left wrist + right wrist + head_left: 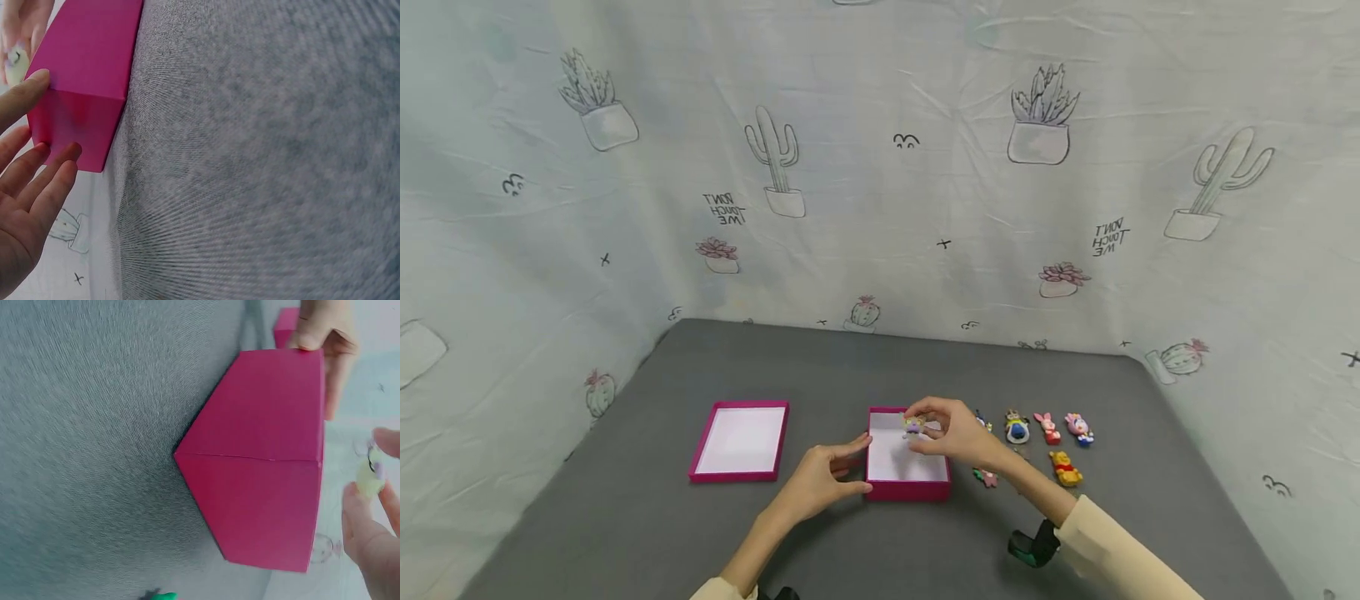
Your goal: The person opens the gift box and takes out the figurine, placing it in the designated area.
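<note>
My left hand rests at the left side of a magenta box with a white inside. Its thumb touches the near left corner and its relaxed fingers lie along the left wall. Above the box, my right hand pinches a small figurine between thumb and fingers. In the right wrist view, the figurine shows pale yellow and lilac parts. The left wrist view has the thumb and fingertips of the left hand against the box wall.
A magenta-rimmed lid lies white side up on the left. Right of the box are several figurines, including a yellow bear, a pink-eared one and a blue-and-white one. The right forearm partly covers others. A patterned curtain surrounds the grey table.
</note>
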{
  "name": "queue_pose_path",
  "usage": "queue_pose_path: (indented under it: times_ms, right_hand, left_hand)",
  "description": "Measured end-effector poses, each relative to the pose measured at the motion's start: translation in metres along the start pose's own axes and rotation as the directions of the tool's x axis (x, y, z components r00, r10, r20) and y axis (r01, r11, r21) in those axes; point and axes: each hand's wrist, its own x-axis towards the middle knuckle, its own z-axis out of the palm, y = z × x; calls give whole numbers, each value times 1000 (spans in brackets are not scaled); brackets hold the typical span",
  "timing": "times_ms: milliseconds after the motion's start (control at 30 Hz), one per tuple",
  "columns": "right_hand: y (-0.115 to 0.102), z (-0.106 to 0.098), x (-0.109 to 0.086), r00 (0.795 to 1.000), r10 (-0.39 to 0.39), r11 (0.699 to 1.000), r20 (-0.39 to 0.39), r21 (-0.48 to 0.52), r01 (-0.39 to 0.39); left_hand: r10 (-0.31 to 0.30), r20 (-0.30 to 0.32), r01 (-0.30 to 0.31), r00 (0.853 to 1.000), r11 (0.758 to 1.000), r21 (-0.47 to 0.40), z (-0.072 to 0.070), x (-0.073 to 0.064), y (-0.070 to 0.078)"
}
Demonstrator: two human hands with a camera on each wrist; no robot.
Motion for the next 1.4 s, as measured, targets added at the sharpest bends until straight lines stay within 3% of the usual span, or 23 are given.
queue_pose_path:
  times_ms: [300,500,600,800,1033,1300,1400]
  right_hand:
    - [3,-27,-43,992,87,970,-95,234,-63]
    - [15,-50,-76,997,-51,950,-65,304,69]
    - [19,-66,-93,995,-85,933,-49,346,97]
    - [26,-102,-130,993,-62,949,-101,301,90]
    - [46,-138,-168,971,119,981,-207,175,-83]
    - [75,-159,-190,916,317,947,-247,127,-294]
    - [81,-165,-192,911,338,941,-238,105,-321]
  left_hand:
    - [-1,-14,1,1000,1000,6,0,0,3]
    - [5,-12,-5,1000,1000,-14,1,0,2]
    - [8,-10,-8,1000,1000,-9,0,0,0]
    - [5,1,-5,1000,1000,2,-1,0,0]
    - [17,-5,-17,1000,1000,4,-2,1,1]
    - [-7,-3,7,1000,1000,12,-1,3,0]
    - [1,0,-1,1000,1000,3,0,4,4]
